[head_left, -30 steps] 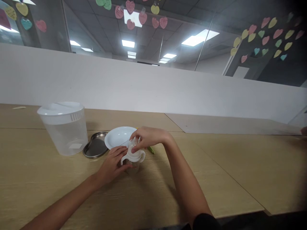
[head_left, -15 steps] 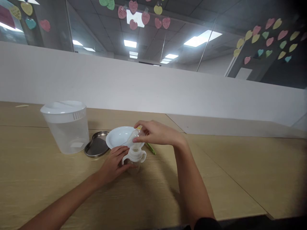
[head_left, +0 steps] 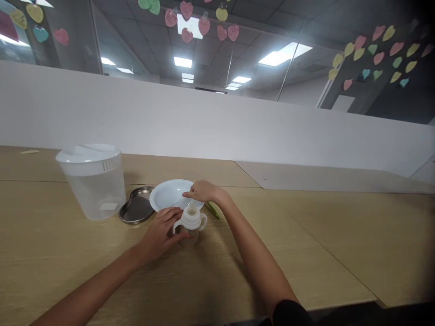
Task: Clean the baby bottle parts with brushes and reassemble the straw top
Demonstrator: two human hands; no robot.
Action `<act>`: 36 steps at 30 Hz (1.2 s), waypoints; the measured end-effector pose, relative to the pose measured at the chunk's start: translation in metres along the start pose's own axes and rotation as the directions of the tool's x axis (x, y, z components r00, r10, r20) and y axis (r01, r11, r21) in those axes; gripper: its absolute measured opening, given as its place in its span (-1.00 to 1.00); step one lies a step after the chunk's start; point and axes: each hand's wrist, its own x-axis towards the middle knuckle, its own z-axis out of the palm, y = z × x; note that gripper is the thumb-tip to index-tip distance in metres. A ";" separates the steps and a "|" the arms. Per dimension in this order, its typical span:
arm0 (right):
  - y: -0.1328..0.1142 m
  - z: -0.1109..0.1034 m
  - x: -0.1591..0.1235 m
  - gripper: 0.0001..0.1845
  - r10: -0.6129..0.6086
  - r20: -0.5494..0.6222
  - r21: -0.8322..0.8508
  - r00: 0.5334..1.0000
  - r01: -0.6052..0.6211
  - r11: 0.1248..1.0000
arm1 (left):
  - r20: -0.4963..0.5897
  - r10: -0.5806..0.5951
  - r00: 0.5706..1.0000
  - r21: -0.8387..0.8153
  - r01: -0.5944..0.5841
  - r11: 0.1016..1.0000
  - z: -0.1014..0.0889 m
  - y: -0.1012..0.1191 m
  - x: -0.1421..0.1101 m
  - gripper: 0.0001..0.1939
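A baby bottle [head_left: 190, 220] with a white collar, two side handles and a clear nipple stands upright on the table. My left hand [head_left: 167, 228] is closed around its left side, thumb in front. My right hand [head_left: 203, 191] reaches over the right part of a white bowl [head_left: 167, 194], just behind the nipple. Its fingers are curled, and their tips and whatever they hold are hidden; a small yellow spot shows at the far side of the hand. A thin green object [head_left: 213, 210] lies right of the bowl, partly covered by my right wrist.
Left of the bowl lies a kidney-shaped metal tray [head_left: 136, 207]. Beyond it stands a tall translucent bucket [head_left: 95, 190] with a white rim. A flat, pale slip [head_left: 30, 151] lies at the far left. A white low wall [head_left: 204, 122] with glass above borders the wooden table [head_left: 272, 240].
My right hand has moved from above the nipple, where it held a clear dome-shaped cap, back and down to the bowl. The nipple is now uncovered. My left hand keeps its hold.
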 end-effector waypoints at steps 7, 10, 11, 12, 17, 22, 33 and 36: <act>-0.003 0.012 0.008 -0.37 0.068 0.112 0.001 0.991 -0.069 0.998 | 0.013 -0.015 1.000 -0.005 0.015 1.000 -0.001 0.001 0.001 -0.56; -0.004 0.014 0.009 -0.38 0.073 0.135 0.013 0.988 -0.076 0.997 | 0.016 -0.012 1.000 -0.011 0.012 1.000 -0.001 0.001 0.001 -0.55; -0.004 0.015 0.010 -0.38 0.072 0.137 0.019 0.988 -0.076 0.997 | 0.016 -0.012 1.000 -0.011 0.012 1.000 -0.001 0.001 0.000 -0.55; -0.004 0.015 0.011 -0.38 0.070 0.134 0.025 0.988 -0.074 0.997 | 0.015 -0.013 1.000 -0.011 0.014 1.000 0.000 0.000 0.000 -0.55; 0.000 0.011 0.010 -0.41 0.052 0.078 0.054 0.996 -0.056 0.997 | 0.010 -0.009 1.000 -0.006 0.009 1.000 0.000 0.000 -0.001 -0.55; -0.003 -0.009 -0.014 -0.38 -0.014 0.041 0.140 0.999 0.008 0.990 | 0.001 -0.016 1.000 -0.006 0.016 1.000 -0.002 0.002 0.000 -0.56; -0.040 -0.016 -0.055 -0.52 -0.164 -0.020 -0.134 0.986 0.160 0.978 | 0.014 -0.003 1.000 0.000 0.003 1.000 -0.001 -0.002 -0.001 -0.58; -0.037 -0.015 -0.052 -0.51 -0.191 0.012 -0.132 0.981 0.191 0.973 | 0.033 0.002 0.999 0.008 -0.003 1.000 -0.003 0.000 0.001 -0.59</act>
